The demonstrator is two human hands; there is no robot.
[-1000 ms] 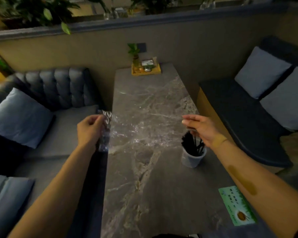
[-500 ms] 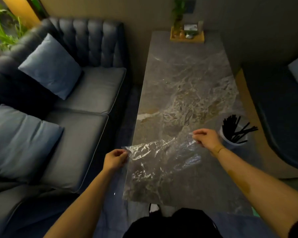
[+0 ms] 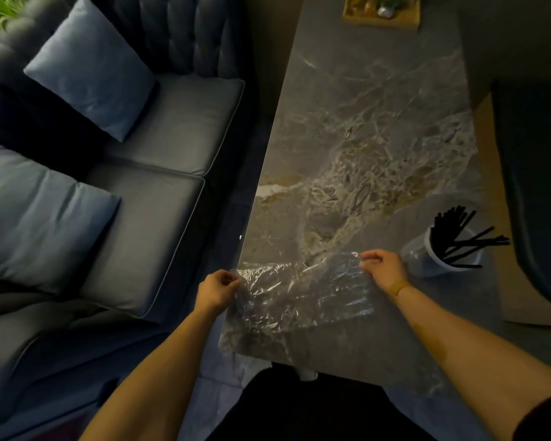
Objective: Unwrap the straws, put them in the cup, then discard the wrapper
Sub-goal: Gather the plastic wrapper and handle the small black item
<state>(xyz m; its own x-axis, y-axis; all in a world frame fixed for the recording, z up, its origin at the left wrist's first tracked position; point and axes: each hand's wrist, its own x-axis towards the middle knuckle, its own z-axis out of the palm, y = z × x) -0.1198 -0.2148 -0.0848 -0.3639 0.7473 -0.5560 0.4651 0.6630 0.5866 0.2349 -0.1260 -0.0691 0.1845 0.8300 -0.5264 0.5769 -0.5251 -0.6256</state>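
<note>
straws [image 3: 458, 237] were already standing in the cup [image 3: 439, 261], just beside your right hand [image 3: 384, 270] on its outer side, so the unwrapping and loading looked done and only the wrapper [image 3: 303, 291] was left to deal with. a second earlier your left hand [image 3: 215, 289] had the film bunched up and your right was over the cup; half a second before this you had it pulled out between both hands, and by this moment it was spread wider and flatter, lower toward the near end of the marble table [image 3: 379, 128]. your left hand was closed in a pinch on the film's left edge, out past the table's side; your right hand was closed in a pinch on its upper right corner. the sheet hung slack and crinkled between them. it seemed you were opening it out to fold or crumple it for discarding. no bin was visible, so you would have had to look for one.
</note>
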